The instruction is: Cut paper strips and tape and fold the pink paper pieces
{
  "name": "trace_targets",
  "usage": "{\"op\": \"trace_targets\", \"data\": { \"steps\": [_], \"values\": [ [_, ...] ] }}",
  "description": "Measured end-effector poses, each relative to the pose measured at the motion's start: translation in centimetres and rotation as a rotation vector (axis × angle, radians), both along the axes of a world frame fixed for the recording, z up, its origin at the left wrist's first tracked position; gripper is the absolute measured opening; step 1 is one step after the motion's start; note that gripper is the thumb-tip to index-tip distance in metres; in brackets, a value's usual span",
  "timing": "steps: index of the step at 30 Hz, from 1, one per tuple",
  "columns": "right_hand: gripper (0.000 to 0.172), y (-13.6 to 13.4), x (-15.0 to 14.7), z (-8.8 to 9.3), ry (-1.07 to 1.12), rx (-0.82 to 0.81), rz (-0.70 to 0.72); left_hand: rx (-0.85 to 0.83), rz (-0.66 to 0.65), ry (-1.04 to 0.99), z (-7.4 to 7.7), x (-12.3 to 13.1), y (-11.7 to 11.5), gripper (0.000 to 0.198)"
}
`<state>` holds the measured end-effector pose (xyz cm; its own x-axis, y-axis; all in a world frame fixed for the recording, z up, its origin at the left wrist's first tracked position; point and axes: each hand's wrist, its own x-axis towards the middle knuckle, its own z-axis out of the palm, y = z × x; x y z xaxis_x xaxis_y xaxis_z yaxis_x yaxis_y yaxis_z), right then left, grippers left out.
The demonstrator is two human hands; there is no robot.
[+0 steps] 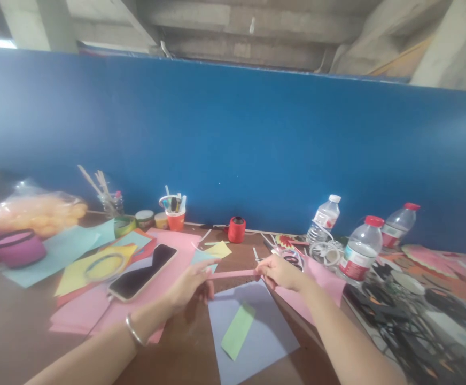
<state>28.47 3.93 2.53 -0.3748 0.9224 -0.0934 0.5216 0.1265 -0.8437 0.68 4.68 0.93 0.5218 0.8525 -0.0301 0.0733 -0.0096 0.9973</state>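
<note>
A narrow pink paper strip is stretched level between my two hands. My left hand, with a silver bangle on its wrist, has its fingers closed at the strip's left end. The right end is pinched in my right hand. Under and in front of the strip lies a lavender sheet of paper on the brown table. A folded-looking light green paper piece rests slantwise on that sheet. The fingertips of my left hand are partly blurred.
At left, a phone lies on pink paper near yellow paper. Behind stand an orange cup of tools and a red round container. Bottles and black cables crowd the right. A blue partition closes the back.
</note>
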Motion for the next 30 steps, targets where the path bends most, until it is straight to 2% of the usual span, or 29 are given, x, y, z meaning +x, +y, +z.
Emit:
{"op": "trace_targets", "data": {
  "steps": [4, 8, 11, 15, 17, 21, 25, 30],
  "values": [
    [0.043, -0.1, -0.9, -0.5, 0.060, -0.028, -0.004, 0.031, 0.117, -0.123, 0.5, 0.2, 0.2, 0.036],
    [0.054, -0.6, -2.6, -0.8, 0.026, -0.073, 0.049, 0.047, 0.275, -0.118, 0.5, 0.3, 0.5, 0.024],
    [0.048, -1.2, -4.0, -0.9, -0.013, 0.002, 0.020, 0.039, 0.334, -0.074, 0.2, 0.4, 0.5, 0.026],
    [0.026, -1.9, -5.6, -0.9, -0.008, 0.111, -0.063, 0.002, 0.331, -0.041, 0.0, 0.8, 0.0, 0.026],
    [0.023, -2.1, -6.4, -1.0, 0.027, 0.101, -0.082, -0.011, 0.337, -0.051, 0.1, 1.0, -0.2, 0.027],
    [0.034, -2.2, -7.7, -1.6, 0.161, 0.003, -0.072, -0.034, 0.320, -0.117, 0.5, 1.1, -0.3, 0.038],
    [0.044, -2.4, -8.6, -2.4, 0.322, -0.058, -0.094, -0.064, 0.220, -0.185, 0.5, 1.2, -0.4, 0.027],
    [0.046, -2.4, -8.7, -2.9, 0.436, -0.190, -0.085, -0.094, 0.097, -0.250, 0.6, 1.0, -0.7, 0.026]
  ]
}}
